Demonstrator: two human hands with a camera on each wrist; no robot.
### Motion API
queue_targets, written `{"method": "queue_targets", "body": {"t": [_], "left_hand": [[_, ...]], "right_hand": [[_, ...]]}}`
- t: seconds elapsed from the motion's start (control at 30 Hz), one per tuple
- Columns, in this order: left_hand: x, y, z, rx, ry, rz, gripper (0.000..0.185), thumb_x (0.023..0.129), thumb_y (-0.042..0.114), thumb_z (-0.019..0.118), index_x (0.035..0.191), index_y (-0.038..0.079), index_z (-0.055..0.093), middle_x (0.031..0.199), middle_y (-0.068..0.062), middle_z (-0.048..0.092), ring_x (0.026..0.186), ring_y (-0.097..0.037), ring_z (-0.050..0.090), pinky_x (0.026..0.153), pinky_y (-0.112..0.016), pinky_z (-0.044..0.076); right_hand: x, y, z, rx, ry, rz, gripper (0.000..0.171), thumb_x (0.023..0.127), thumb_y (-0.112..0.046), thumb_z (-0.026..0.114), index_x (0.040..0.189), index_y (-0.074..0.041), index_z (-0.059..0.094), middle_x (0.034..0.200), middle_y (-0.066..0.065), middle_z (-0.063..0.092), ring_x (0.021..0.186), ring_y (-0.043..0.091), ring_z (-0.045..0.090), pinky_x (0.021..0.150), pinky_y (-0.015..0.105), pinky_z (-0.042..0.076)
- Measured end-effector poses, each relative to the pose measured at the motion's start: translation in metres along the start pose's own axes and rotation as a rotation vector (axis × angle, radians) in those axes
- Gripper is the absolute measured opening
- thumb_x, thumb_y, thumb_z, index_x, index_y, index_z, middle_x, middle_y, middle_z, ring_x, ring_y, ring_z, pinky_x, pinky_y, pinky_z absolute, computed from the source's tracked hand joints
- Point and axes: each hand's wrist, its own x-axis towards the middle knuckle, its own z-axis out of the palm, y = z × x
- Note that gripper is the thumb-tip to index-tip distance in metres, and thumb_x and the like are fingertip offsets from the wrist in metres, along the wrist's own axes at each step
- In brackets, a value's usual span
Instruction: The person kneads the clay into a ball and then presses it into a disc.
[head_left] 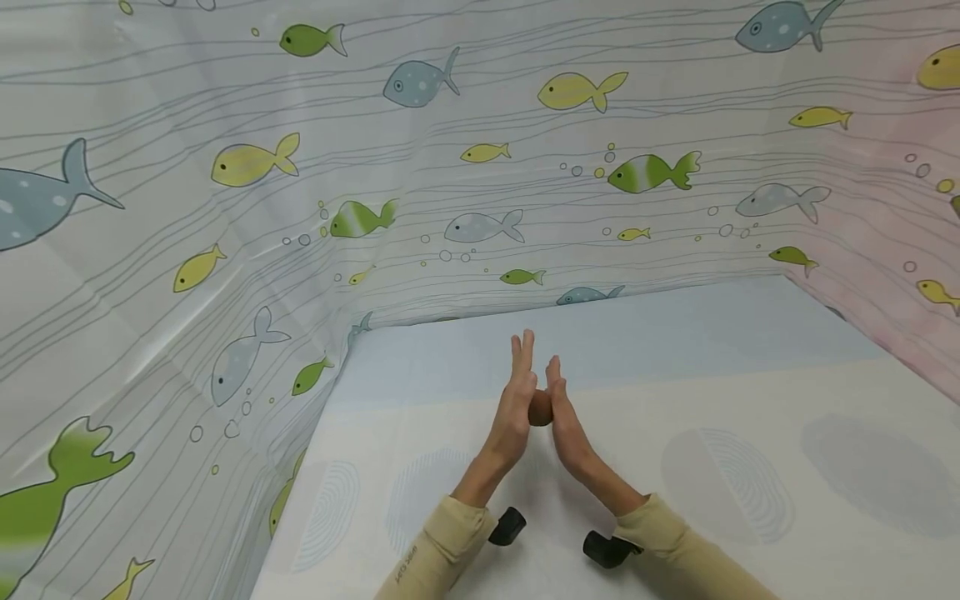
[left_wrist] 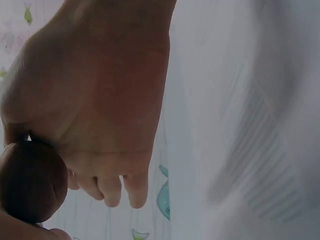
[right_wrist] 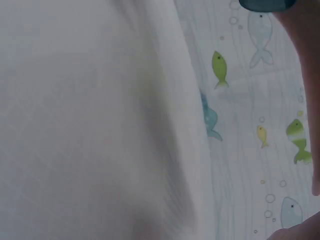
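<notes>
Fingers (head_left: 522, 360): straight on both hands, tips pointing forward; none is seen curling round anything, and the gap between the hands is narrow.
Left hand (head_left: 514, 414): palm turned inward, touching the left side of the brown ball (head_left: 540, 408); in the left wrist view this contact lies near the base of the fingers.
Right hand (head_left: 567, 427): palm turned inward from the opposite side, touching the ball's right side; its fingertips reach less far forward than those of the left.
Brown ball: between the two palms, below the fingertips rather than at them (roughly round, so no long axis stands out).
Governing relation: palm, ball, palm in one sideways line. Neither hand is nearer, since both make contact; any further movement would seem to depend on the two palms moving together.
Right wrist view: only parts of a hand show at the right margin, and the ball cannot be made out there; its height over the table (head_left: 637, 350) is likewise hard to judge.
Wrists: black devices (head_left: 507, 527) below each, next to beige sleeves (head_left: 453, 535).
Surroundings: white table with pale round patterns, and beyond it a fish-printed sheet (head_left: 420, 187).
</notes>
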Motion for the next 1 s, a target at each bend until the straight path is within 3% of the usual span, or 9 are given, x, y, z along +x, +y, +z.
{"method": "queue_targets", "body": {"t": [0.33, 0.57, 1.0], "left_hand": [[0.007, -0.016, -0.008, -0.011, 0.03, -0.035, 0.063, 0.105, 0.039, 0.018, 0.16, 0.013, 0.003, 0.166, 0.005, -0.003, 0.151, -0.012, -0.01, 0.121, -0.05, -0.002], [0.004, -0.028, -0.009, -0.019, 0.021, -0.091, 0.066, 0.105, 0.042, 0.016, 0.16, 0.01, 0.0, 0.166, -0.001, -0.005, 0.152, -0.015, -0.007, 0.122, -0.048, 0.0], [-0.013, -0.037, -0.001, -0.052, -0.037, -0.133, 0.063, 0.107, 0.041, 0.013, 0.159, 0.01, -0.001, 0.166, 0.002, -0.004, 0.152, -0.014, -0.007, 0.122, -0.048, 0.0]], "right_hand": [[-0.017, -0.008, 0.011, -0.019, -0.093, -0.086, 0.056, 0.109, -0.037, 0.005, 0.157, -0.018, -0.018, 0.165, 0.015, -0.01, 0.151, 0.037, -0.012, 0.111, 0.071, -0.006], [-0.017, -0.016, 0.012, -0.047, -0.107, -0.119, 0.057, 0.11, -0.033, 0.006, 0.157, -0.011, -0.017, 0.164, 0.017, -0.011, 0.15, 0.039, -0.013, 0.112, 0.07, -0.005], [0.007, -0.023, -0.002, -0.091, -0.002, -0.094, 0.06, 0.109, -0.038, 0.009, 0.158, -0.009, -0.012, 0.165, 0.006, -0.014, 0.152, 0.026, -0.011, 0.119, 0.057, -0.003]]}}
